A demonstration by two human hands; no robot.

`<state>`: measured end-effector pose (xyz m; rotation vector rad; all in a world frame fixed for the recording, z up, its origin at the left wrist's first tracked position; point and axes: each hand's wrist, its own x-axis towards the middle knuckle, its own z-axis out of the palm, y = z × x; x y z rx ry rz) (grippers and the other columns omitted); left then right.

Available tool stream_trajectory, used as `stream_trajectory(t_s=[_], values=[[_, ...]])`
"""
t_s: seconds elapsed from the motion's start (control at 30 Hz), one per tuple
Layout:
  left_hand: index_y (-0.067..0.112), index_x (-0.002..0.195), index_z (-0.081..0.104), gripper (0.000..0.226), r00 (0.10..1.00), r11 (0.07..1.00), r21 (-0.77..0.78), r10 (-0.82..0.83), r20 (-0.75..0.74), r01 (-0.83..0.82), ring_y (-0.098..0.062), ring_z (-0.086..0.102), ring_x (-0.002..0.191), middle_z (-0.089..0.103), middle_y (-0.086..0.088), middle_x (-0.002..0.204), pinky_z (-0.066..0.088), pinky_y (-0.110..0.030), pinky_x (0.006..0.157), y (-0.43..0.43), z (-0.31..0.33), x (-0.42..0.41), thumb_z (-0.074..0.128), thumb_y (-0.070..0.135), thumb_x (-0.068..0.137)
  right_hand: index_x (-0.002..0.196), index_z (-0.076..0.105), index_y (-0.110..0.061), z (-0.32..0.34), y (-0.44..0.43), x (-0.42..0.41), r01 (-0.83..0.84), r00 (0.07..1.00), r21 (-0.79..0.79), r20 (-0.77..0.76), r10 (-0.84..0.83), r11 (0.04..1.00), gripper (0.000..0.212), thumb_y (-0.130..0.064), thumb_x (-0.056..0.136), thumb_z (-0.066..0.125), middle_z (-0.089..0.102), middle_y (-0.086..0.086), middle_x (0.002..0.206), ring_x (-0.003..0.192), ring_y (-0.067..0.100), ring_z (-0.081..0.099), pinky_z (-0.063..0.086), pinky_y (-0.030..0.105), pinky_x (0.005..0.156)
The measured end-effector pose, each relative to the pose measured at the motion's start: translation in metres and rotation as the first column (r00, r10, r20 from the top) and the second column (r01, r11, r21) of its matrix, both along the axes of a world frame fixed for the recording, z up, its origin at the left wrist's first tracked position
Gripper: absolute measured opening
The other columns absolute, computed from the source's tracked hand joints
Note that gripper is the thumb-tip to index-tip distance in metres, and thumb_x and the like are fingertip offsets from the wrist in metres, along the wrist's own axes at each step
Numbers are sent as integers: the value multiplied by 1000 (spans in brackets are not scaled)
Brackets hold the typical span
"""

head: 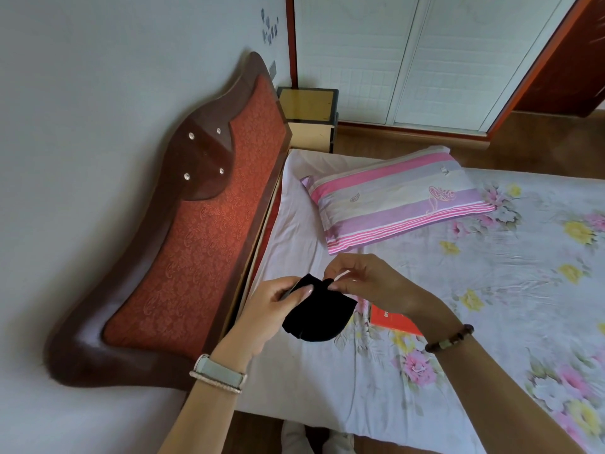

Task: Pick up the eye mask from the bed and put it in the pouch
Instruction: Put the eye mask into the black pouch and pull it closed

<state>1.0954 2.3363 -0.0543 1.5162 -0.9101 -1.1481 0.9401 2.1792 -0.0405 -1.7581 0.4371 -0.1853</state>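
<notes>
A black fabric pouch (314, 314) hangs above the bed's near-left part, held between both hands. My left hand (271, 309) grips its upper left edge, thumb on the front. My right hand (370, 283) pinches the top of the pouch at its mouth, with a thin white strip (341, 275) showing between the fingertips. I cannot make out the eye mask anywhere on the bed; whether it is inside the pouch is hidden.
A red flat packet (393, 321) lies on the floral sheet (491, 290) under my right wrist. A pink striped pillow (393, 198) lies further up the bed. The red padded headboard (203, 224) stands at left, with a nightstand (307, 109) behind it.
</notes>
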Motion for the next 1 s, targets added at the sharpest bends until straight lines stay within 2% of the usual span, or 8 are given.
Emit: stream_trajectory(t_s=[0.13,0.2,0.37,0.47,0.57,0.7,0.87,1.0], values=[[32,81,78,24,991,991,16,134,-4,-134,-1,68,76,71,17,70,49,-19,68,-1,-5,0,61,25,97,99,60,7,-3,5,-3,82,992,40,89,-86,996,7,7,95,54,68,26,103,97,29,68,56,38,89],[31,82,79,24,975,974,28,224,-4,-223,-4,69,76,73,13,70,53,-30,72,-1,-7,0,61,24,97,101,53,9,-2,7,-5,139,974,136,160,-160,981,9,12,97,46,63,28,103,97,31,63,55,33,90],[43,84,79,30,923,925,71,379,-71,-374,-19,72,93,79,-2,90,55,-54,86,-1,-9,-6,61,24,97,99,49,7,0,12,-6,288,930,194,176,-322,938,11,16,96,43,59,16,83,76,8,66,57,24,83],[34,90,78,25,901,911,61,412,-135,-407,-25,67,94,75,-16,96,53,-50,79,0,-14,-10,58,22,99,104,49,11,1,16,-6,337,902,259,187,-390,905,10,14,96,44,60,19,87,75,15,67,59,26,78],[18,104,67,14,860,892,64,449,-243,-447,-14,74,85,79,2,86,56,-36,73,1,-24,-10,54,18,101,103,50,5,6,18,-7,347,892,319,179,-416,882,9,10,98,45,57,18,83,73,22,64,58,26,75],[4,100,53,3,786,876,54,456,-416,-479,-11,77,83,80,2,84,60,-27,66,3,-33,-7,51,3,100,97,50,-2,6,19,-12,345,880,429,161,-446,835,10,6,100,43,60,13,73,69,20,65,59,29,77],[-12,132,45,39,691,864,87,453,-564,-496,-38,65,117,63,-30,127,58,-43,88,0,-29,-6,54,-7,94,94,53,-7,-3,20,-13,275,817,708,185,-546,651,4,-9,94,51,65,2,70,72,16,65,56,28,81],[-12,137,39,44,632,823,104,502,-590,-558,-47,54,129,53,-36,137,50,-51,100,-3,-27,-11,51,-11,95,97,57,-12,-12,23,-13,139,724,896,199,-661,422,8,-8,95,49,73,7,92,73,18,64,58,29,81]])
